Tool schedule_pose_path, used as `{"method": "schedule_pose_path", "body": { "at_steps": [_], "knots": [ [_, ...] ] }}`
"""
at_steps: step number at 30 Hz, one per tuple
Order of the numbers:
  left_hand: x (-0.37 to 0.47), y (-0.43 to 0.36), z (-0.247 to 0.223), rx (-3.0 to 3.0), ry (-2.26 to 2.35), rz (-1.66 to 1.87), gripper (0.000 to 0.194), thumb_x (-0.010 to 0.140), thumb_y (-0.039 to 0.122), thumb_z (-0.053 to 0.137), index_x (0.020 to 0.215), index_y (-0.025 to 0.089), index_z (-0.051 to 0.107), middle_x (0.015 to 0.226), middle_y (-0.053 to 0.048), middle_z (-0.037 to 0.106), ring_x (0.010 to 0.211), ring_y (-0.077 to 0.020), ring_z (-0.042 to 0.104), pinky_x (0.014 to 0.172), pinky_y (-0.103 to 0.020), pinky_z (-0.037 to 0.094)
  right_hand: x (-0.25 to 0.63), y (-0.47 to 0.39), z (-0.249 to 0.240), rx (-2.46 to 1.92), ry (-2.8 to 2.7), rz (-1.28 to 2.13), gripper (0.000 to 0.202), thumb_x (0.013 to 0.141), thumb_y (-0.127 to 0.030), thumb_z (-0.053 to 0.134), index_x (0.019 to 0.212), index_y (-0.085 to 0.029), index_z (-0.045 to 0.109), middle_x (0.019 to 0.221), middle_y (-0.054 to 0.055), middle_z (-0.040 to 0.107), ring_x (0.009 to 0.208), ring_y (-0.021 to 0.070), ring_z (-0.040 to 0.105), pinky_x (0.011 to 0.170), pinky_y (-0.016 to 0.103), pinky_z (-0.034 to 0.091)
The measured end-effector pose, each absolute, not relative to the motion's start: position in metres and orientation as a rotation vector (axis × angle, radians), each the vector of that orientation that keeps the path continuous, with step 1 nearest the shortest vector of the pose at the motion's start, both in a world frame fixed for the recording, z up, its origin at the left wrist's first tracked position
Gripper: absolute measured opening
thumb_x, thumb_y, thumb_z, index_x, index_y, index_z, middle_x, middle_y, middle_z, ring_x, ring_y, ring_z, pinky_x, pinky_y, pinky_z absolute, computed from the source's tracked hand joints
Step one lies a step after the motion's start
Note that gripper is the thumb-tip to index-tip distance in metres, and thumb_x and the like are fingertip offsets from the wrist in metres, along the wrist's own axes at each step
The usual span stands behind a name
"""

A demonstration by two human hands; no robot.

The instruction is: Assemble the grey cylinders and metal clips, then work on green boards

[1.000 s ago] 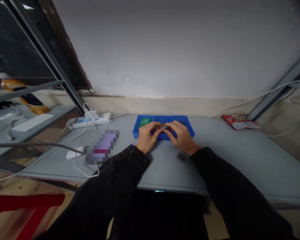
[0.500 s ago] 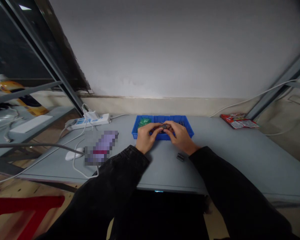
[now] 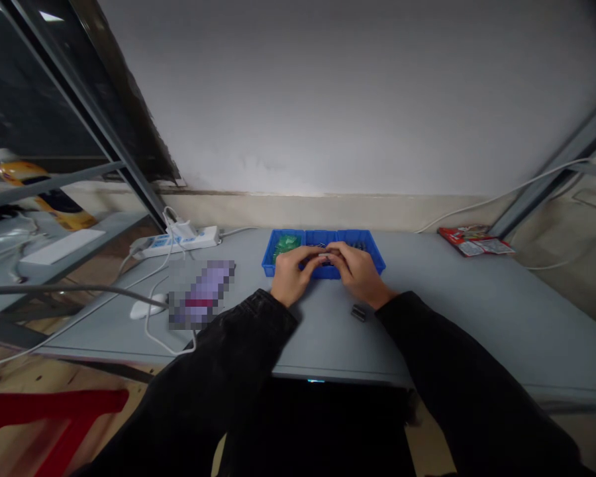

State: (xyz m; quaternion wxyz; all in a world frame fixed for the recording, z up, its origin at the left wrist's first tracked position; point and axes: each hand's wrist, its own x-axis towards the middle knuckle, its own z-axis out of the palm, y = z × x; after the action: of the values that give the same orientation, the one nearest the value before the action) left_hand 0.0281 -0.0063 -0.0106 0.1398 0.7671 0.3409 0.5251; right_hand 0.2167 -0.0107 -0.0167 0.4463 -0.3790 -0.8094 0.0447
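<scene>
My left hand (image 3: 292, 273) and my right hand (image 3: 356, 270) meet fingertip to fingertip, both pinching a small part (image 3: 324, 258) between them. The part looks greyish, but it is too small and too covered by fingers to name. Just behind and under the hands stands a blue bin (image 3: 267, 266) with three compartments. Green pieces (image 3: 287, 244) fill its left compartment; small metal-looking pieces lie in the middle and right ones, partly hidden by my fingers. On the table near my right wrist lies a small dark grey block (image 3: 358, 313).
A phone-like blurred object (image 3: 206, 291), a white power strip (image 3: 183, 242), a white mouse-shaped object (image 3: 146, 307) and loose white cables occupy the table's left side. At the far right lies a red packet (image 3: 477, 241). A wall closes off the back; metal posts frame both sides.
My fingers have shifted slightly around the small part, which now shows a lighter face instead of a dark one. The hands otherwise stay over the bin, and the dark block has not moved.
</scene>
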Motion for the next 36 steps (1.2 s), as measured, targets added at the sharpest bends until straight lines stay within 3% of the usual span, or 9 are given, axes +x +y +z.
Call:
{"method": "schedule_pose_path", "body": {
  "at_steps": [3, 9, 14, 20, 24, 31, 36],
  "knots": [
    [0.0281, -0.0052, -0.0112, 2.160, 1.000, 1.523, 0.015, 0.093, 0.028, 0.069, 0.101, 0.018, 0.076, 0.095, -0.005, 0.078, 0.076, -0.0135, 0.072, 0.075, -0.026, 0.059, 0.2166, -0.0089, -0.0205, -0.935, -1.995, 0.117, 0.021, 0.101, -0.031, 0.050, 0.119, -0.023, 0.057, 0.098, 0.006, 0.072, 0.088, 0.0210, 0.069, 0.079, 0.032, 0.051],
    [0.0282, -0.0061, -0.0105, 2.204, 0.988, 1.467, 0.016, 0.092, 0.028, 0.070, 0.103, 0.018, 0.076, 0.093, -0.005, 0.078, 0.075, -0.0145, 0.072, 0.074, -0.027, 0.059, 0.2181, -0.0061, -0.0222, -0.927, -2.000, 0.092, 0.019, 0.105, -0.031, 0.042, 0.107, -0.022, 0.059, 0.096, 0.006, 0.071, 0.087, 0.0197, 0.068, 0.079, 0.031, 0.049],
    [0.0286, -0.0081, -0.0102, 2.206, 0.972, 1.480, 0.016, 0.093, 0.029, 0.069, 0.101, 0.017, 0.076, 0.092, -0.005, 0.078, 0.076, -0.0144, 0.073, 0.076, -0.028, 0.059, 0.2180, -0.0093, -0.0176, -0.980, -2.050, 0.073, 0.032, 0.106, -0.037, 0.036, 0.090, -0.021, 0.059, 0.078, 0.004, 0.068, 0.073, 0.0185, 0.064, 0.072, 0.031, 0.045],
    [0.0282, -0.0067, -0.0104, 2.134, 0.984, 1.486, 0.018, 0.095, 0.031, 0.067, 0.102, 0.016, 0.074, 0.088, -0.005, 0.078, 0.071, -0.0135, 0.072, 0.070, -0.026, 0.059, 0.2162, -0.0105, -0.0189, -0.986, -2.012, 0.124, 0.022, 0.102, -0.034, 0.047, 0.119, -0.022, 0.056, 0.097, 0.006, 0.072, 0.086, 0.0203, 0.068, 0.077, 0.031, 0.049],
    [0.0284, -0.0072, -0.0096, 2.180, 0.986, 1.469, 0.018, 0.093, 0.031, 0.069, 0.101, 0.017, 0.075, 0.090, -0.005, 0.078, 0.071, -0.0134, 0.071, 0.067, -0.025, 0.058, 0.2170, -0.0075, -0.0214, -0.981, -2.014, 0.095, 0.018, 0.104, -0.031, 0.043, 0.111, -0.022, 0.057, 0.098, 0.007, 0.071, 0.084, 0.0202, 0.068, 0.077, 0.031, 0.049],
    [0.0292, -0.0087, -0.0096, 2.175, 0.973, 1.476, 0.016, 0.093, 0.030, 0.069, 0.100, 0.017, 0.075, 0.088, -0.004, 0.078, 0.068, -0.0131, 0.070, 0.069, -0.026, 0.058, 0.2173, -0.0087, -0.0177, -0.918, -2.051, 0.058, 0.028, 0.106, -0.031, 0.037, 0.100, -0.021, 0.062, 0.094, 0.007, 0.068, 0.088, 0.0207, 0.065, 0.081, 0.033, 0.049],
    [0.0288, -0.0075, -0.0101, 2.110, 0.992, 1.484, 0.016, 0.094, 0.031, 0.067, 0.101, 0.018, 0.074, 0.084, -0.003, 0.077, 0.068, -0.0131, 0.071, 0.068, -0.024, 0.057, 0.2154, -0.0104, -0.0185, -0.919, -2.021, 0.082, 0.023, 0.102, -0.029, 0.049, 0.121, -0.021, 0.058, 0.107, 0.008, 0.070, 0.096, 0.0218, 0.067, 0.085, 0.035, 0.052]
  ]
}}
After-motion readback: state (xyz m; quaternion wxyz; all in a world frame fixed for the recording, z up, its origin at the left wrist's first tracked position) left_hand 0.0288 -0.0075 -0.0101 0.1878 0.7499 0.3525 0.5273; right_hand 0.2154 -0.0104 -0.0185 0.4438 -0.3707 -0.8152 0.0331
